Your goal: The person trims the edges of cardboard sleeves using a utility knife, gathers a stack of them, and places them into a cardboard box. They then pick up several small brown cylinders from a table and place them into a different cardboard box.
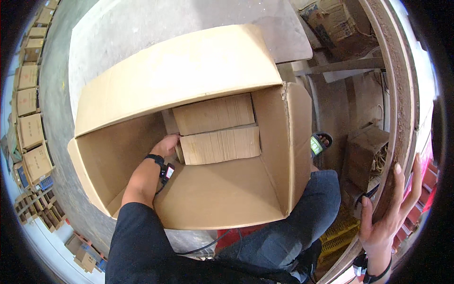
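Observation:
A large cardboard box (217, 194) stands with its top flaps spread out. Inside it, two smaller flat cardboard boxes, a far one (213, 113) and a near one (221, 145), lie side by side against the far wall. My left hand (166, 145) reaches into the large box, its fingers bent round the left end of the near small box; the fingertips are partly hidden there. Far to the right, my right hand (385, 220) rests on a wooden edge (395, 142) with its fingers stretched and apart, holding nothing.
A grey board (118, 47) lies beyond the large box. Worn cartons (366, 156) sit under the wooden edge at the right. A yellow plastic crate (338, 232) is at lower right, near my leg. Several stacked cartons (30, 130) line the far left. A cable (203, 248) runs below the box.

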{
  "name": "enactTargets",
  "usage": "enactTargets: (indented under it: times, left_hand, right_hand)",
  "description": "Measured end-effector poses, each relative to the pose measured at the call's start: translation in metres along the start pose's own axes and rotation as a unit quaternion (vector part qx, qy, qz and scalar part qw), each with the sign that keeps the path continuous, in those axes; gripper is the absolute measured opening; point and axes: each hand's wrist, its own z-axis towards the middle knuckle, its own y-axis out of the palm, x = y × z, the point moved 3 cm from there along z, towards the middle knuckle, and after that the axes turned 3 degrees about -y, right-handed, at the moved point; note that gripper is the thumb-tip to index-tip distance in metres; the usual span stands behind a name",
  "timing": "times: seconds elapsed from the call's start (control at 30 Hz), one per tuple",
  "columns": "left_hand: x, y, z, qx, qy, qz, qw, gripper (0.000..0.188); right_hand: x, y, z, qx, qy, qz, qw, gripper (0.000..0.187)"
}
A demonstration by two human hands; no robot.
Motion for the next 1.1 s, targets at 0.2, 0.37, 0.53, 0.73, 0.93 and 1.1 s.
enactTargets:
  times: [0.2,0.37,0.53,0.73,0.93,1.1]
  left_hand:
    - [0.000,0.002,-0.004,-0.052,-0.132,-0.207,0.968,0.038]
    - [-0.011,-0.013,0.007,0.008,-0.069,-0.192,0.979,0.036]
    - [-0.006,-0.011,0.001,0.019,-0.107,-0.211,0.972,0.033]
    - [-0.043,-0.035,0.052,0.097,-0.001,-0.136,0.986,0.031]
    - [-0.032,-0.024,0.035,0.030,-0.034,-0.150,0.988,0.029]
    - [-0.030,-0.015,0.036,0.014,-0.009,-0.112,0.994,0.027]
  right_hand:
    - [0.001,-0.003,0.006,0.006,-0.014,0.031,0.999,0.071]
    - [0.000,-0.004,0.004,0.002,-0.013,0.030,0.999,0.071]
    - [0.002,0.001,-0.001,-0.001,-0.011,0.023,1.000,0.071]
    - [0.001,0.001,-0.003,0.008,0.005,0.077,0.997,0.073]
    - [0.002,-0.003,0.003,-0.006,-0.004,0.042,0.999,0.073]
    - [-0.001,-0.004,0.001,0.003,-0.008,0.048,0.999,0.073]
